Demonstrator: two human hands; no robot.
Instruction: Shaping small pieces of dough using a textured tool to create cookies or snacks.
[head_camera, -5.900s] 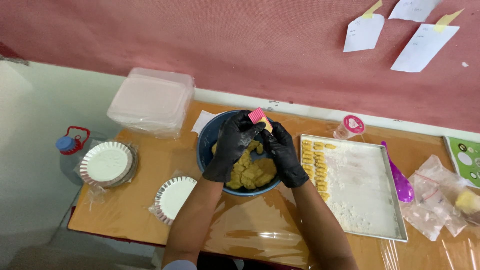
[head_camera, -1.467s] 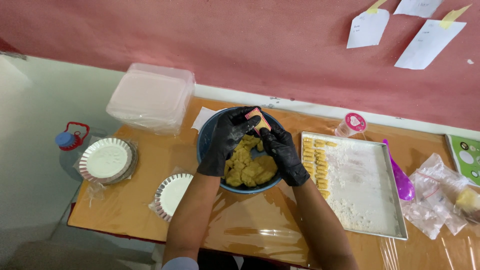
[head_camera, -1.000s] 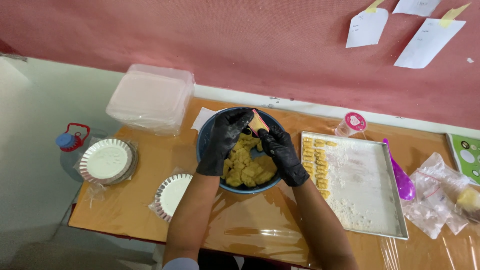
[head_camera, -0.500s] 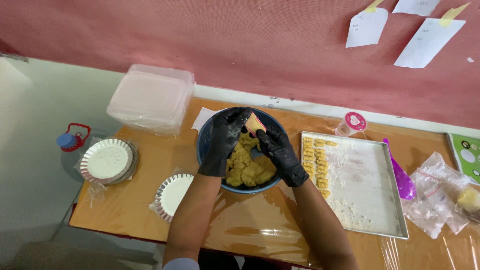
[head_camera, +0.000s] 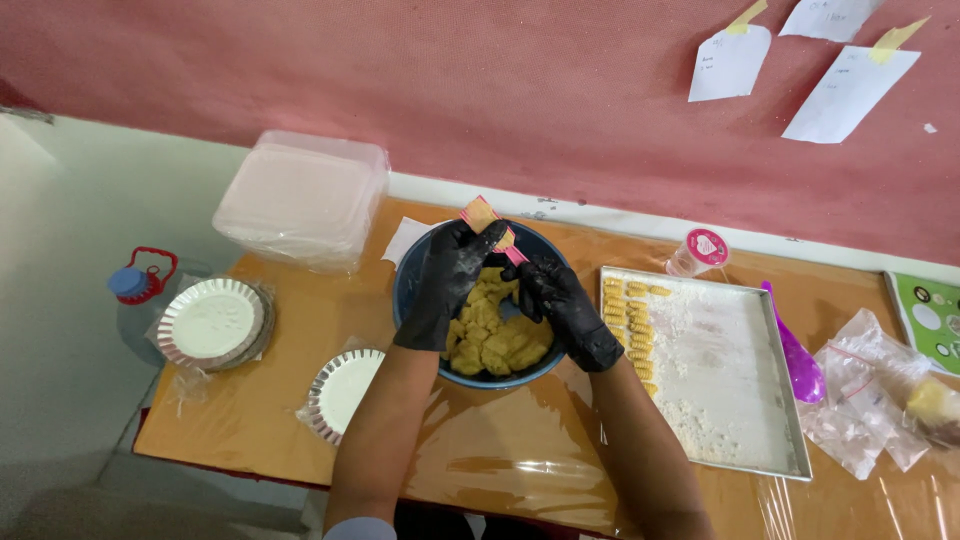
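Both black-gloved hands work over the round blue bowl of yellow dough lumps (head_camera: 495, 345), which stands near the middle of the wooden, plastic-covered bench (head_camera: 500, 460), closer to its far edge than to its near one. The left hand (head_camera: 447, 280) and the right hand (head_camera: 558, 308) are closed together on one small pink-striped flat tool (head_camera: 488, 222) loaded with dough, held above the bowl's far rim. Just right of the bowl lies one rectangular metal tray dusted with flour (head_camera: 730, 380), with short rows of small yellow dough pieces (head_camera: 632, 325) along its left side; most of its surface is bare. At the bench's left end sit two round fluted foil plates (head_camera: 212, 322), one near the left edge, the other (head_camera: 342, 392) toward the near edge. A stack of clear plastic lidded boxes (head_camera: 300, 198) fills the far left corner. By the far edge stands one small pink-capped jar (head_camera: 702, 250); one purple plastic spoon (head_camera: 795, 350) lies along the tray's right side, with clear plastic bags (head_camera: 870, 400) beyond. The widest open stretch runs along the near edge, in front of the bowl.
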